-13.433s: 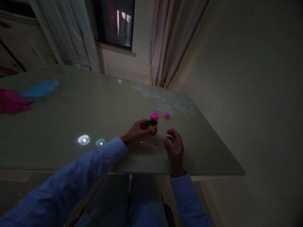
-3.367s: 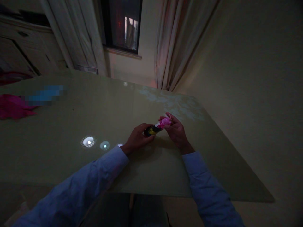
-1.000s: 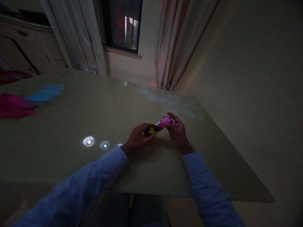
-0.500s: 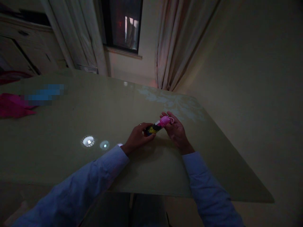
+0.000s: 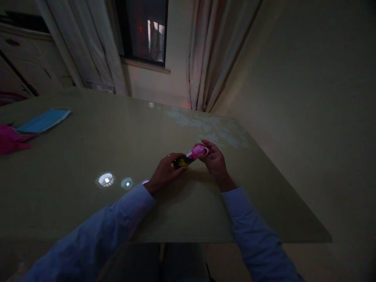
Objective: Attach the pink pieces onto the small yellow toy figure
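Between my two hands, above the table [image 5: 194,211], is what looks like a small folded umbrella, with dark cloth marked in yellow [image 5: 183,161] and a pink handle [image 5: 199,151] that ends in a pale pink loop. It lies slanted, handle end up and to the right. My left hand [image 5: 166,169] grips the dark cloth part, thumb along the near side and fingers over the far side. The thumb and fingers of my right hand [image 5: 216,161] close around the pink handle near the loop. A small white piece shows where handle and cloth meet.
A blue face mask [image 5: 44,120] lies at the table's far left, beside a bright pink cloth or bag [image 5: 11,140]. Lamp reflections shine on the glossy tabletop. Behind it are curtains [image 5: 202,55], a window [image 5: 143,31] and a cabinet [image 5: 32,55]; a wall stands right.
The whole view has shifted slightly, so hands and table appear a little further left. Both hands keep their hold on the umbrella; the right fingers have curled closer around the handle.
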`<state>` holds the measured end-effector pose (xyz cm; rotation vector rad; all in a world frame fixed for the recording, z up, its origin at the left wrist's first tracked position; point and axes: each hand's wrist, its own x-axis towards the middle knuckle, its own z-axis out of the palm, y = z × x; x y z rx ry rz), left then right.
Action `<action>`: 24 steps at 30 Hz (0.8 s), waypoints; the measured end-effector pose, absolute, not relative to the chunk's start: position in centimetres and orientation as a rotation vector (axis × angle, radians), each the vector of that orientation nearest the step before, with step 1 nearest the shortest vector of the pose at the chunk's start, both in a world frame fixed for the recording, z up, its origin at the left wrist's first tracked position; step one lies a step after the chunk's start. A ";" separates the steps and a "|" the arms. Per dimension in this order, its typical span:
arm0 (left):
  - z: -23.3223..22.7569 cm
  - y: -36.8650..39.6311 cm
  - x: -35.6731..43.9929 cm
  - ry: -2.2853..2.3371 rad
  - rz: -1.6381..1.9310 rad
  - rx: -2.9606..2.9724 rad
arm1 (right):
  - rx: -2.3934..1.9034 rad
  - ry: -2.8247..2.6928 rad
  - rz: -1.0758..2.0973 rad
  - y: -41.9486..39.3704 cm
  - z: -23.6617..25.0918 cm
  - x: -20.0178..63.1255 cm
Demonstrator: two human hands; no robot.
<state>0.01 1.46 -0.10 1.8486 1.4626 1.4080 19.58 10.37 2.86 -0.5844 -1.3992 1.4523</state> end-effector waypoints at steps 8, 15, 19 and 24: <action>0.1 1.1 -0.2 1.458 1.384 1.837 | -0.613 -1.421 1.381 9.0 3.5 19.1; 0.2 1.0 -0.2 1.461 1.404 1.883 | -0.607 -1.380 1.337 8.5 3.6 18.8; 0.3 0.9 -0.2 1.467 1.431 1.905 | -0.620 -1.373 1.321 8.4 3.6 18.6; 0.2 1.0 0.2 1.477 1.529 1.952 | -0.651 -1.371 1.279 7.9 3.6 18.4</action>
